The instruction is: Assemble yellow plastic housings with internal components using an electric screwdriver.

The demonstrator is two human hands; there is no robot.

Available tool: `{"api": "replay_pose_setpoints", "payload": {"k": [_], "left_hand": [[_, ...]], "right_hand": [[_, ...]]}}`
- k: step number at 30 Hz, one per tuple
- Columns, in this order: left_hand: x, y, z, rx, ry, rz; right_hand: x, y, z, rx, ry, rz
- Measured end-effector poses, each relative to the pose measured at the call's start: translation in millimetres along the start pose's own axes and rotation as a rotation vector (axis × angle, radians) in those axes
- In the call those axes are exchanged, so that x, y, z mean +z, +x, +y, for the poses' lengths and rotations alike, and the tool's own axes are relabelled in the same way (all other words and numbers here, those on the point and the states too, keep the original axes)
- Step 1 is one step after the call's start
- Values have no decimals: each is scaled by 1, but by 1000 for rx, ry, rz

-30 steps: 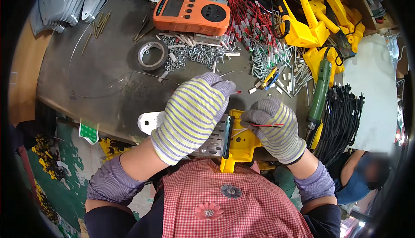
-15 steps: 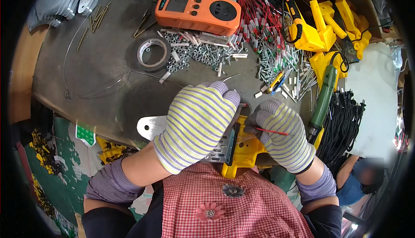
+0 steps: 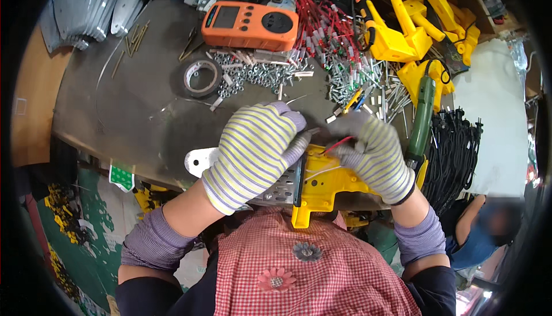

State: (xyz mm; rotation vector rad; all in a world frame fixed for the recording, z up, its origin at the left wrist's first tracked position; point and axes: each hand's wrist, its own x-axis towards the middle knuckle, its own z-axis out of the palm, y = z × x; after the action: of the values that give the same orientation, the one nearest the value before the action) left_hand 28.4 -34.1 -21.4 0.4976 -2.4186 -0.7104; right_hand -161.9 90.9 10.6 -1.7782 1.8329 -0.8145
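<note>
A yellow plastic tool housing (image 3: 329, 187) lies in front of me at the table's edge. It is joined to a slotted metal plate (image 3: 279, 194) whose rounded silver end (image 3: 201, 160) sticks out past my left wrist. My left hand (image 3: 253, 152), in a striped glove, is closed above the plate; what its fingertips pinch is too small to tell. Over the housing's right part, my gloved right hand (image 3: 376, 158) has thumb and fingers closed by a short red wire (image 3: 338, 145), its fingertips slightly blurred. A white wire (image 3: 323, 172) curves across the housing beneath.
Beyond my hands lie a tape roll (image 3: 201, 78), nuts (image 3: 253, 74), screws (image 3: 345, 86) and an orange meter (image 3: 250, 26). Red-wired parts (image 3: 328, 23) lie behind the screws. A green electric screwdriver (image 3: 424, 115), black cords (image 3: 454, 158) and yellow housings (image 3: 399, 40) are at right.
My right hand has drawn away from the left, and the red wire now slants up to its fingers. More of the housing and the white wire shows. The whole view has shifted slightly.
</note>
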Motion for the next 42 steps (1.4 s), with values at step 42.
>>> {"api": "replay_pose_setpoints", "payload": {"k": [42], "left_hand": [[4, -1, 16, -77, 67, -322]], "right_hand": [[8, -23, -4, 5, -278, 27]]}}
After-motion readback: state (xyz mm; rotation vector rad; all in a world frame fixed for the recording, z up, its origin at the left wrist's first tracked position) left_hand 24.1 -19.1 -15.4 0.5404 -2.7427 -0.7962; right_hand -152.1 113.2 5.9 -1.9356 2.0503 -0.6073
